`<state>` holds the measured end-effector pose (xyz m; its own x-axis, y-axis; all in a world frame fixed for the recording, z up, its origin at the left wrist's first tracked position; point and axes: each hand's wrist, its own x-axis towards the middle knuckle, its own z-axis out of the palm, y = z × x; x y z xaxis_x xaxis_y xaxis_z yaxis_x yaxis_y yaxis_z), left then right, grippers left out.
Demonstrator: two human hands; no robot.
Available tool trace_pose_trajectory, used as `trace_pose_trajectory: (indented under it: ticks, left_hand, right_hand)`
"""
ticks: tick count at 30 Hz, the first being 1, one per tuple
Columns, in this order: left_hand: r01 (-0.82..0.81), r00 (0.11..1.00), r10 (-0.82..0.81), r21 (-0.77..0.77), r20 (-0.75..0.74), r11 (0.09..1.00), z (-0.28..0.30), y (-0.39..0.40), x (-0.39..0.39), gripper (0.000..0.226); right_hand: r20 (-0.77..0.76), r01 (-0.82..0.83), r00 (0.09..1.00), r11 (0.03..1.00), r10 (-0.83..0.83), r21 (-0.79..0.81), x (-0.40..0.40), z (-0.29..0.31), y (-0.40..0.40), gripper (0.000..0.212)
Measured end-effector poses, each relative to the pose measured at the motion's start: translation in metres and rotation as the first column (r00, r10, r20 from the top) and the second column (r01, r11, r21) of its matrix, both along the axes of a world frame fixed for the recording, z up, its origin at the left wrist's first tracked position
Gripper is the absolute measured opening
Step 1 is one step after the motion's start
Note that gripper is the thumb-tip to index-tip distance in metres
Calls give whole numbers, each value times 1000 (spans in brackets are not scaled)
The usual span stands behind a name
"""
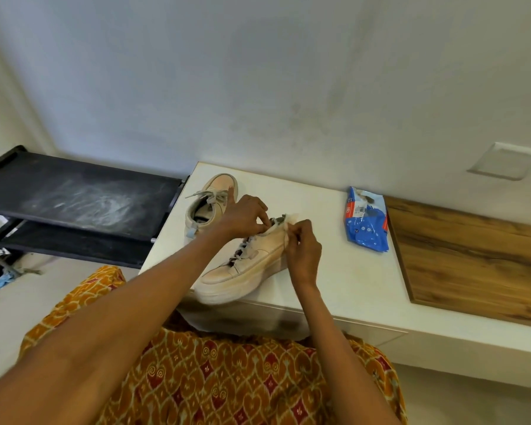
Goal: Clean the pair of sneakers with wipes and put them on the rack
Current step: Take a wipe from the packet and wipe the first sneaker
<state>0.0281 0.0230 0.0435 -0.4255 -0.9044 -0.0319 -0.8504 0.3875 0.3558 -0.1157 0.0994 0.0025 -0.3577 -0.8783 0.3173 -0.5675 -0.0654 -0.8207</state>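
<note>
Wiping was underway: left hand (246, 213) and right hand (301, 250) both pinched a wipe (284, 223) at the near sneaker (242, 268) heel on the counter (350, 271); rack (83, 194) held neither sneaker

The near sneaker (242, 268) has its heel and collar hidden behind the left hand (246, 217) and right hand (302, 250). The wipe (290, 220) shows only as a pale scrap above the right fingertips (292, 233); the rest is covered. The print on the pack (367, 220) is too small to read. The rack (74, 200) is cut off at the left edge.
</note>
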Motion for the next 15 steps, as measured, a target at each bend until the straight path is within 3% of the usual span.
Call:
trace_pose_trajectory:
  ticks: [3,6,9,11,13,15]
  left_hand:
    - [-28,999,28,-6,20,1000,-1,-4,4,17]
    - [-31,999,31,-3,20,1000,-2,-5,5,18]
    - [-42,999,42,4,-3,999,-5,-4,4,18]
    - [-30,999,30,0,-13,1000,-4,-4,4,17]
    - [-16,1000,16,-3,-1,1000,-2,-4,2,16]
    - [-29,1000,29,-13,10,999,-1,-5,3,16]
  right_hand:
    - [-101,-197,974,979,201,53,21,-6,17,5]
    - [-127,-335,936,941,328,-37,32,-9,35,4]
    - [89,-51,994,993,60,-104,13,-5,19,16]
    - [175,111,979,994,-107,-11,-5,-4,-1,12]
    - [165,130,974,981,-154,147,-11,-3,-15,20]
    - [136,117,980,976,-143,184,-3,0,-16,21]
